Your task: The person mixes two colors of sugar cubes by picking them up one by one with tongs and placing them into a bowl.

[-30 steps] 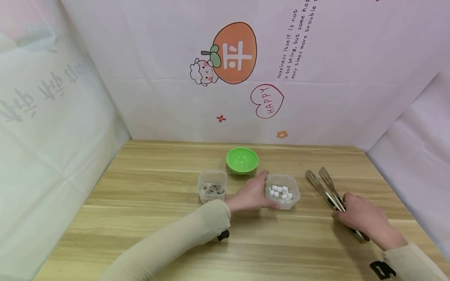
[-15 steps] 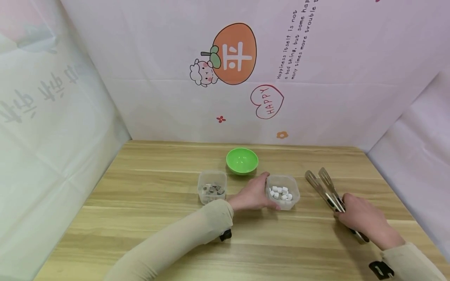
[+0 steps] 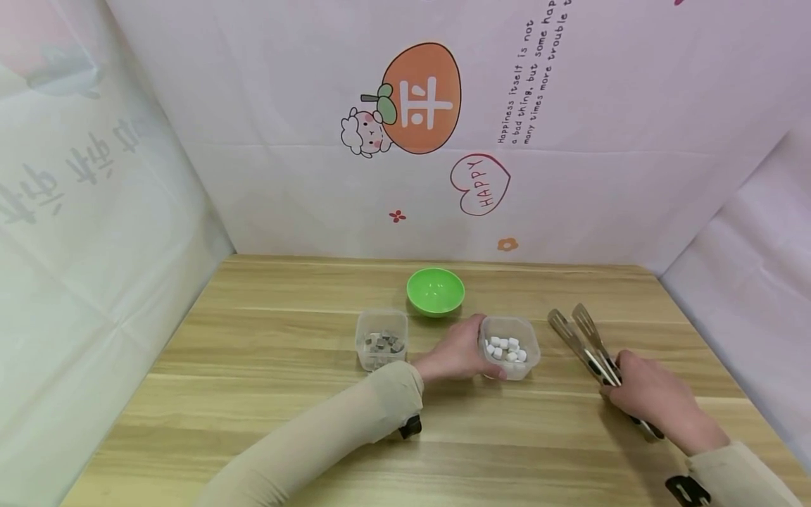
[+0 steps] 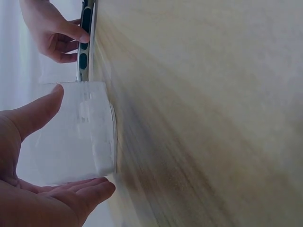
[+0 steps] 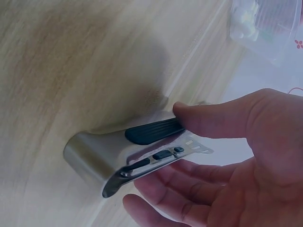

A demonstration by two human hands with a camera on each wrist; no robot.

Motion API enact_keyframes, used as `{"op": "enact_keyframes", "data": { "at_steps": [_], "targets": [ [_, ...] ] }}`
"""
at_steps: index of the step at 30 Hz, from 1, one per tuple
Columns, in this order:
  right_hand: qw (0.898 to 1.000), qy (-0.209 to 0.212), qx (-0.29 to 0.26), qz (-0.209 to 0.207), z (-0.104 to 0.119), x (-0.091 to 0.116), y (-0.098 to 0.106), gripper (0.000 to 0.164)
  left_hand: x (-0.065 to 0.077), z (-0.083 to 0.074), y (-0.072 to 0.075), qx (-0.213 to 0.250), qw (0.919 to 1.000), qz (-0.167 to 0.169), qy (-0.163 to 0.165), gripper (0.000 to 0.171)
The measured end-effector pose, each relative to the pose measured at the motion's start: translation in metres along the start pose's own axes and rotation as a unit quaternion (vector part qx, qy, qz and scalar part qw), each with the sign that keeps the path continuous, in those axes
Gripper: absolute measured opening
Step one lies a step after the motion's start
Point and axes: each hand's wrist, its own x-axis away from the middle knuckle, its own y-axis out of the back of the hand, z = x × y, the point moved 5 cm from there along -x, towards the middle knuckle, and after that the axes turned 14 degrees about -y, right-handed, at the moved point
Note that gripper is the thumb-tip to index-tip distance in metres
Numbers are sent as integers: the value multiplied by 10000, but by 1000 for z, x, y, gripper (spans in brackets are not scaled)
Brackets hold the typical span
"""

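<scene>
My left hand grips a clear square plastic container from its left side. Small white cubes lie inside it. In the left wrist view, the thumb is on one wall of the container and the fingers are on the opposite one. My right hand holds metal tongs by their dark-gripped handles, with the slotted ends apart and pointing away from me. The right wrist view has the thumb on one arm of the tongs and fingers along the other.
A second clear container with grey cubes stands to the left, close to my left forearm. Behind the two containers is a green bowl. White printed cloth rises at the back and sides of the wooden table.
Very little differs. My left forearm has shifted slightly to the right, with the hand still at the container. The right hand and tongs stay nearly in place.
</scene>
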Motion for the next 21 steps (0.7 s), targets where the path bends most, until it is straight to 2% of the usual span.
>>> {"op": "enact_keyframes", "data": {
  "at_steps": [10,21],
  "targets": [
    [9995,-245,-128,180,-3,3,-3,37,2,3,0,34,10000,-58,64,91],
    [9990,-215,-388,29,-8,4,-3,34,10,4,3,167,9998,-36,115,94]
  ]
}}
